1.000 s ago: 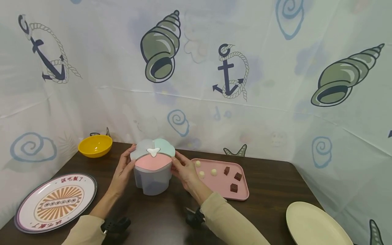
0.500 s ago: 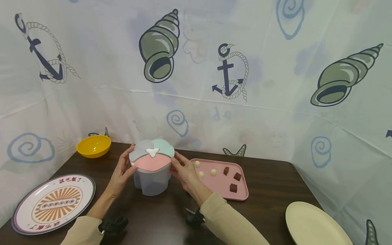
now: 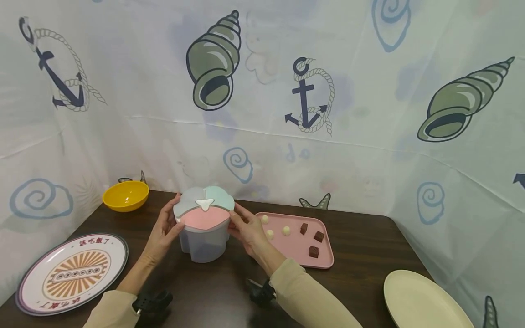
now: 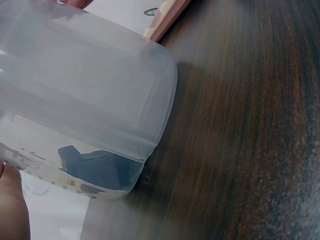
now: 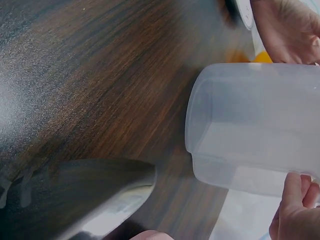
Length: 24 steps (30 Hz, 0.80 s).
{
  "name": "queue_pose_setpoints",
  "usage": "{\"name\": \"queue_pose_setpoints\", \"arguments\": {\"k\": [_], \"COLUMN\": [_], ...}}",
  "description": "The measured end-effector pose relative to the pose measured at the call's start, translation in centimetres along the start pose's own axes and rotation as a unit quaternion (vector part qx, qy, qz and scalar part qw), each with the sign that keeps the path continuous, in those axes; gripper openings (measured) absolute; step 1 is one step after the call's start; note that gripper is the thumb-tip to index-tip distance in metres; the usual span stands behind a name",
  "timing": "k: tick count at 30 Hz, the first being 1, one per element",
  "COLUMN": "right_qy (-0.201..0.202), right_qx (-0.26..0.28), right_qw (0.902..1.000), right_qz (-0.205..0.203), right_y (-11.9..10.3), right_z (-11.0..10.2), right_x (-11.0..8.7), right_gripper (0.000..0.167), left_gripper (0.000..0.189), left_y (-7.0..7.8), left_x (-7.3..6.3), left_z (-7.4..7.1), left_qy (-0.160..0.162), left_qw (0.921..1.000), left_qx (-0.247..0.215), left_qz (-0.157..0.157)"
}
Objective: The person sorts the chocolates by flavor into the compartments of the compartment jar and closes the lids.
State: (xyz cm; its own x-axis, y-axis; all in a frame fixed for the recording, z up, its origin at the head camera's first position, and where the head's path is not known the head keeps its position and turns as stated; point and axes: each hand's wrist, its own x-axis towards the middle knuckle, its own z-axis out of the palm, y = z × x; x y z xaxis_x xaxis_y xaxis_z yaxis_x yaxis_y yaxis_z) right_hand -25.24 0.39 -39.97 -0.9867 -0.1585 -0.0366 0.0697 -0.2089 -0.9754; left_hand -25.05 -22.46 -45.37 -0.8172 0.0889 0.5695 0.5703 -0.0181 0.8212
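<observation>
A lidded plastic container (image 3: 203, 241) stands on the dark table in the head view. Its clear body is lobed, and its lid (image 3: 205, 219) has grey, mint and pink sections around a white centre piece. At the left side of the lid's edge, my left hand (image 3: 161, 234) grips the container with the thumb in front and the fingers farther back. My right hand (image 3: 250, 232) holds the opposite side, thumb and fingers at the rim. Both wrist views show the translucent wall (image 4: 90, 75) up close; the right fingers (image 5: 292, 200) touch it near the top. The far fingertips are partly hidden.
Right of the container lies a pink tray (image 3: 324, 262) with several pale balls and brown cubes. A yellow bowl (image 3: 125, 197) is at the back left, a large patterned plate (image 3: 75, 273) at the front left. A cream plate (image 3: 424, 298) sits at the front right.
My left thumb has slid slightly lower along the container's side. The container and my right hand stay in nearly the same place.
</observation>
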Motion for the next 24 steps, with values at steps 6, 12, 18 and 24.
{"name": "queue_pose_setpoints", "arguments": {"k": [6,12,18,24], "right_qy": [-0.002,-0.006,-0.009,-0.011], "right_qx": [-0.004,-0.005,-0.004,0.000], "right_qw": [1.0000,1.0000,0.9999,0.9999], "right_qz": [0.000,-0.005,-0.008,-0.005], "right_y": [-0.2,-0.2,-0.3,-0.4], "right_z": [0.0,-0.1,-0.2,-0.2], "right_x": [0.0,-0.1,-0.1,0.0], "right_gripper": [0.045,0.046,0.046,0.047], "left_gripper": [0.058,0.055,0.046,0.038], "left_y": [-0.3,-0.2,0.1,0.7], "left_x": [0.1,0.1,0.6,1.2], "left_z": [0.0,0.3,0.8,1.4], "left_qy": [0.010,0.023,0.060,0.123], "left_qw": [0.9998,0.9997,0.9982,0.9919], "left_qx": [-0.003,-0.002,-0.007,0.005], "left_qz": [0.014,0.010,0.006,-0.032]}}
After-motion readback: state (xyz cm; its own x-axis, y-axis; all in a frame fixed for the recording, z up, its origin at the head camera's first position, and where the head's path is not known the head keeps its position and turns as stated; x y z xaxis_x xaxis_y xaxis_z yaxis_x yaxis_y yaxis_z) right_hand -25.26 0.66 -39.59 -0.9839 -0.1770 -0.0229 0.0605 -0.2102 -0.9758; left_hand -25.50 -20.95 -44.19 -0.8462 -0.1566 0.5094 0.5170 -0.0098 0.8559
